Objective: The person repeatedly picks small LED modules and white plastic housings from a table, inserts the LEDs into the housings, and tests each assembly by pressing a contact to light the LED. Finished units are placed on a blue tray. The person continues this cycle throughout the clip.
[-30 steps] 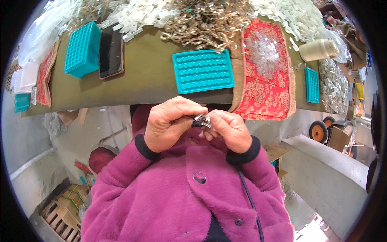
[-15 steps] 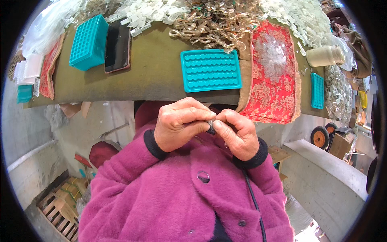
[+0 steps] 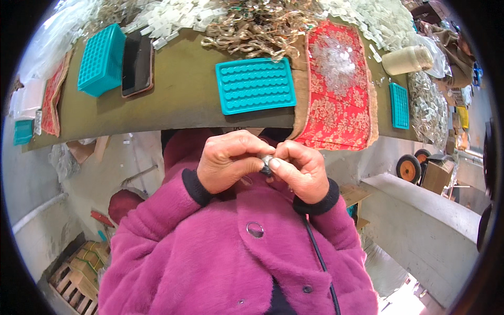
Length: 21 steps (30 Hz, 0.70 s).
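Just in front of the table edge, my left hand (image 3: 228,161) and my right hand (image 3: 301,170) meet, thumbs and forefingers closed in a pinch. Between the fingertips sits a small piece (image 3: 266,164), clear or greyish with a dark part, mostly covered and too small to name. A shallow turquoise tray (image 3: 255,87) with rows of scalloped ridges lies on the table, beyond my hands. To its right a red floral cloth (image 3: 336,118) hangs slightly over the edge, bearing a heap of tiny clear pieces (image 3: 336,65).
Behind the tray lies a tangle of looped, shiny strands (image 3: 257,31), between piles of small whitish plastic pieces (image 3: 168,21). At left stand stacked turquoise trays (image 3: 100,65) beside a dark phone (image 3: 137,65). At right are a cream jar (image 3: 407,60) and a narrow turquoise tray (image 3: 399,105).
The whole view has shifted, so the table and its things appear farther left and slightly higher. My hands stay pinched together, and more of the pale part of the small piece shows.
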Each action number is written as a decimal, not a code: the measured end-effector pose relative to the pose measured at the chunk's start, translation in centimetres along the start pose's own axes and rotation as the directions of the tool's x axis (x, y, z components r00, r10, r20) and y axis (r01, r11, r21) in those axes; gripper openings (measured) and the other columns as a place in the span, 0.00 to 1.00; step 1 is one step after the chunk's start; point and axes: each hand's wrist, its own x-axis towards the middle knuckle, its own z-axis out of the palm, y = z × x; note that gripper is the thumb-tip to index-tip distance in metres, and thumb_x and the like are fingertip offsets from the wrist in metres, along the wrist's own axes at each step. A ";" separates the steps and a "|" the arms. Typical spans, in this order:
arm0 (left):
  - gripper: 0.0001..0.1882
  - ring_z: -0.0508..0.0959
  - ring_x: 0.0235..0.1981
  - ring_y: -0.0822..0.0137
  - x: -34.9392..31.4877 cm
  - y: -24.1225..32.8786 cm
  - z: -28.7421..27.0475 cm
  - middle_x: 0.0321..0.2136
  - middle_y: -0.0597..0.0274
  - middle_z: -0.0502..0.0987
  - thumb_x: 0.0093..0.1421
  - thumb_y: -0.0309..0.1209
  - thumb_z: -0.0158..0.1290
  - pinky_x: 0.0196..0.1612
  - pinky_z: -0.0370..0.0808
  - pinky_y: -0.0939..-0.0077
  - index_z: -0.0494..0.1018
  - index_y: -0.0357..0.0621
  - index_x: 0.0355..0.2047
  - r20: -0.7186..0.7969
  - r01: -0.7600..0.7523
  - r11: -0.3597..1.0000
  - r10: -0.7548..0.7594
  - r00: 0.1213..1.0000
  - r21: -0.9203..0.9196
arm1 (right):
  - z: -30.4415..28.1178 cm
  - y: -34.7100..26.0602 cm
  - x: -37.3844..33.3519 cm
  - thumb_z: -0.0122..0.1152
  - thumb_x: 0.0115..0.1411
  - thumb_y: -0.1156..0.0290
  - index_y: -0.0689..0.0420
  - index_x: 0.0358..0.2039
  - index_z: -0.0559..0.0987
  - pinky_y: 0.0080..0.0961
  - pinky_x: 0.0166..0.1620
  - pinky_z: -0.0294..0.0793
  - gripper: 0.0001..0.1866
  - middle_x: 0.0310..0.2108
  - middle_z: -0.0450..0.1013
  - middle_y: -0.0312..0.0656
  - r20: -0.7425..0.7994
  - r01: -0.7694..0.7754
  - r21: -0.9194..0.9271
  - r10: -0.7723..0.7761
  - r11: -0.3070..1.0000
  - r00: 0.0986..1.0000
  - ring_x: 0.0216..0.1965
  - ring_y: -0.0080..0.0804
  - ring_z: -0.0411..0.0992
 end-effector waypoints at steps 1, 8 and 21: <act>0.16 0.86 0.41 0.61 -0.1 0.1 0.1 0.41 0.50 0.85 0.54 0.13 0.66 0.45 0.82 0.71 0.84 0.35 0.43 -0.020 0.101 0.988 -0.104 0.994 -0.113 | 0.0 0.0 -0.1 0.62 0.70 0.74 0.60 0.34 0.79 0.17 0.33 0.71 0.06 0.28 0.75 0.32 0.003 0.001 0.004 -0.001 1.000 1.000 0.29 0.15 0.71; 0.15 0.85 0.39 0.60 0.0 0.5 -0.1 0.39 0.53 0.84 0.53 0.15 0.67 0.42 0.83 0.71 0.83 0.37 0.42 0.027 -0.197 0.964 0.195 0.980 0.180 | 0.3 -0.1 -0.4 0.62 0.71 0.71 0.59 0.36 0.80 0.16 0.32 0.70 0.06 0.28 0.76 0.31 0.000 -0.049 0.107 0.049 0.993 0.999 0.28 0.15 0.71; 0.10 0.80 0.36 0.70 -1.0 0.2 -1.6 0.42 0.52 0.79 0.60 0.19 0.66 0.36 0.82 0.76 0.78 0.35 0.40 -0.121 0.144 0.920 -0.199 0.972 -0.364 | -8.2 0.0 0.1 0.72 0.57 0.80 0.59 0.43 0.85 0.27 0.38 0.76 0.12 0.33 0.78 0.42 -0.301 -0.027 -0.929 -0.711 0.369 0.635 0.34 0.32 0.77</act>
